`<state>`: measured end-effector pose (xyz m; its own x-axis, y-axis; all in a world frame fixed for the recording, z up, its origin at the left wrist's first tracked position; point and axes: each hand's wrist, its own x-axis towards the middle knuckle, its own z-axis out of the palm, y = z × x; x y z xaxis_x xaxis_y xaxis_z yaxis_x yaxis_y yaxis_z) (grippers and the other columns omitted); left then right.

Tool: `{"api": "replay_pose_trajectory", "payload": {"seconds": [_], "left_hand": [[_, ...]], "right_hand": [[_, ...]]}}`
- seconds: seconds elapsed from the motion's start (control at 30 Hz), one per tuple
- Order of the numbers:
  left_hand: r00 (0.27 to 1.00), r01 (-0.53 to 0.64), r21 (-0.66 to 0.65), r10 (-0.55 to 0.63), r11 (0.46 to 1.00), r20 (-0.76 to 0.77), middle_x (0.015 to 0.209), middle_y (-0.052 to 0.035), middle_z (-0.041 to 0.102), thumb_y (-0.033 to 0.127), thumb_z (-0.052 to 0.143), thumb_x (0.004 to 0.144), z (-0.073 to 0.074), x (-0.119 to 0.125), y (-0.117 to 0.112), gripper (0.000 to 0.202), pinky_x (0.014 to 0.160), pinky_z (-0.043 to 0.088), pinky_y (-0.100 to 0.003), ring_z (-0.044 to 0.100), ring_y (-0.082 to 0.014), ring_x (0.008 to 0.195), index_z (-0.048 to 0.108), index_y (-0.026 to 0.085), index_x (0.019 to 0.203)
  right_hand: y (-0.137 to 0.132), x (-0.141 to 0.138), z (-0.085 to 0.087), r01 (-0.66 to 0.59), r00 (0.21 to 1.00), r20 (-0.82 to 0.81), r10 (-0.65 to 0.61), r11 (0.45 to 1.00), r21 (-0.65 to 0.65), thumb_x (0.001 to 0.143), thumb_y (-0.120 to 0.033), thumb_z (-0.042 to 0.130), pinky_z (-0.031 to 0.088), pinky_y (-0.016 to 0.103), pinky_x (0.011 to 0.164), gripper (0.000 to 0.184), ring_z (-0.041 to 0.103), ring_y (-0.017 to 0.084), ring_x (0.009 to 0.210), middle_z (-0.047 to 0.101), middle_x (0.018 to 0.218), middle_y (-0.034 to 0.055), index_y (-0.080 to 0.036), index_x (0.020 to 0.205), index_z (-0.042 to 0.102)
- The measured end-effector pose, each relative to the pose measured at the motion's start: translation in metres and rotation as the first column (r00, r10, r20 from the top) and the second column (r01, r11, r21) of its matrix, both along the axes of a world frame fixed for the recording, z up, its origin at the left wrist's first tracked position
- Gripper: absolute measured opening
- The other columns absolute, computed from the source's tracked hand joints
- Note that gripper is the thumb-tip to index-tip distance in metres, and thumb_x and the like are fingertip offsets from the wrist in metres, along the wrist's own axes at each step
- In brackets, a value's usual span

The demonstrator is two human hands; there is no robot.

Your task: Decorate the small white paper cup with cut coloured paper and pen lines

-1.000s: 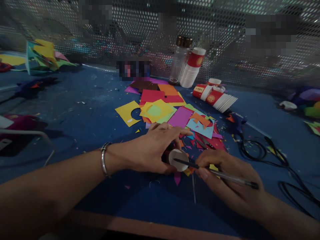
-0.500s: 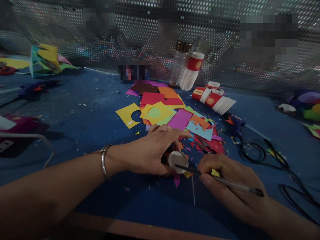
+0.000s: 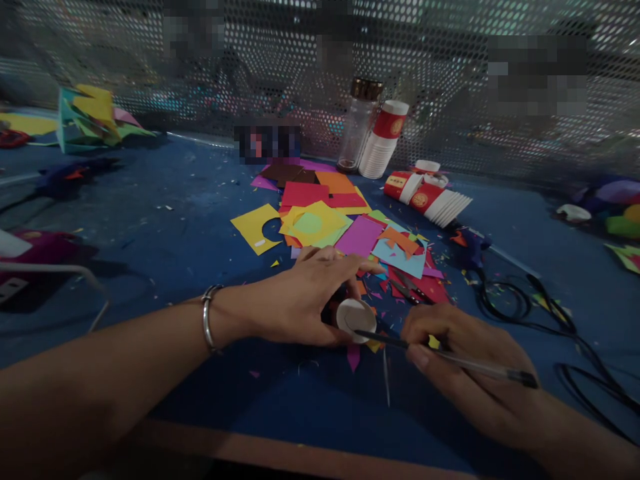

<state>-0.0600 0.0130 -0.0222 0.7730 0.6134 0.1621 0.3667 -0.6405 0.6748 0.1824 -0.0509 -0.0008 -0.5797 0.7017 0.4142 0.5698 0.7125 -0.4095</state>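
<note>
My left hand (image 3: 305, 297) is wrapped round a small paper cup (image 3: 364, 315) whose round white end faces up toward me. A thin curved line shows on that white face. In my right hand (image 3: 465, 373) is a pen (image 3: 450, 358), gripped near its dark front part, with its tip on the white face. Beyond the hands lie scissors (image 3: 407, 287), partly hidden, among paper scraps and coloured sheets such as a yellow one (image 3: 320, 220) and a purple one (image 3: 361, 235). The cup's side is mostly hidden by my fingers.
Behind the paper stand a clear bottle (image 3: 356, 130) and stacked paper cups (image 3: 380, 150); more cups (image 3: 425, 198) lie on their side. A glue gun (image 3: 470, 247) with a coiled black cable (image 3: 505, 313) is at right, another glue gun (image 3: 70, 177) at left. A perforated metal screen (image 3: 280, 67) closes the back.
The pen tip has shifted slightly right and down over the cup's white face, and a longer line shows there. My right hand moved a little right; my left hand keeps its hold.
</note>
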Motion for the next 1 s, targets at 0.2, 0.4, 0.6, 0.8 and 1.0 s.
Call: {"api": "replay_pose_trajectory", "payload": {"seconds": [0.2, 0.4, 0.6, 0.8, 1.0], "left_hand": [[1.0, -0.005, 0.002, 0.005, 1.0, -0.021, 0.117, -0.0059, 0.073, 0.037, 0.085, 0.077, 0.0, 0.0, 0.0, 0.079, 0.105, 0.032, -0.042, 0.058, -0.0292, 0.116, 0.046, 0.023, 0.144], [0.999, -0.006, -0.013, 0.006, 1.0, -0.036, 0.118, -0.0059, 0.072, 0.035, 0.085, 0.076, 0.001, -0.001, 0.0, 0.082, 0.105, 0.032, -0.043, 0.057, -0.03, 0.119, 0.044, 0.024, 0.147], [0.998, -0.004, -0.022, 0.003, 1.0, -0.064, 0.119, -0.0062, 0.072, 0.037, 0.084, 0.077, 0.004, -0.001, 0.0, 0.083, 0.106, 0.031, -0.046, 0.057, -0.0312, 0.12, 0.043, 0.024, 0.148], [0.999, -0.004, -0.014, 0.003, 1.0, -0.044, 0.118, -0.0051, 0.072, 0.04, 0.085, 0.076, 0.001, -0.002, 0.001, 0.084, 0.107, 0.031, -0.046, 0.056, -0.0311, 0.12, 0.043, 0.025, 0.147], [0.999, 0.004, -0.024, -0.005, 1.0, -0.044, 0.118, -0.0062, 0.071, 0.039, 0.085, 0.075, 0.0, -0.001, 0.002, 0.082, 0.106, 0.031, -0.047, 0.056, -0.0321, 0.12, 0.045, 0.024, 0.144]], "right_hand": [[0.002, 0.001, 0.004, 0.002, 0.998, 0.07, -0.003, 1.0, 0.013, 0.091, -0.014, 0.044, 0.049, 0.022, 0.05, 0.016, 0.066, 0.012, 0.052, 0.072, 0.067, -0.0003, -0.023, 0.083, 0.054], [0.0, 0.006, -0.002, 0.041, 0.998, 0.046, -0.042, 0.999, 0.022, 0.093, -0.016, 0.046, 0.045, 0.023, 0.049, 0.015, 0.062, 0.01, 0.05, 0.068, 0.065, -0.0038, -0.025, 0.084, 0.053], [0.001, 0.012, -0.007, 0.058, 0.998, -0.007, -0.058, 0.998, -0.019, 0.095, -0.016, 0.049, 0.042, 0.022, 0.05, 0.013, 0.057, 0.009, 0.05, 0.062, 0.065, -0.007, -0.026, 0.087, 0.053], [0.001, 0.011, -0.008, 0.076, 0.997, -0.023, -0.077, 0.997, -0.016, 0.095, -0.017, 0.049, 0.038, 0.021, 0.047, 0.013, 0.053, 0.008, 0.048, 0.059, 0.064, -0.0078, -0.026, 0.086, 0.052], [0.001, 0.01, -0.008, 0.118, 0.993, -0.005, -0.118, 0.993, 0.028, 0.095, -0.017, 0.052, 0.038, 0.023, 0.047, 0.012, 0.054, 0.009, 0.048, 0.061, 0.065, -0.0065, -0.025, 0.086, 0.054]]}}
